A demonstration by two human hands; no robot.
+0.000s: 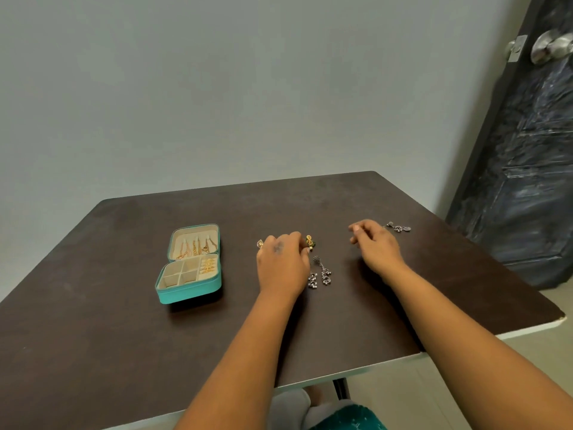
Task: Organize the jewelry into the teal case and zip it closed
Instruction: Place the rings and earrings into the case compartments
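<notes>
— Nearest, frame centre on the table (124, 305): two silver earrings (319, 273), light, dangly, tangle-prone; best pinched by the stud.
— Left hand (280, 262) pinching at one gold earring (309, 241). Right hand (373, 243) loosely curled, holding nothing visible. Silver pair (399, 227) beyond. Teal case (190, 268) open, centre left.
</notes>
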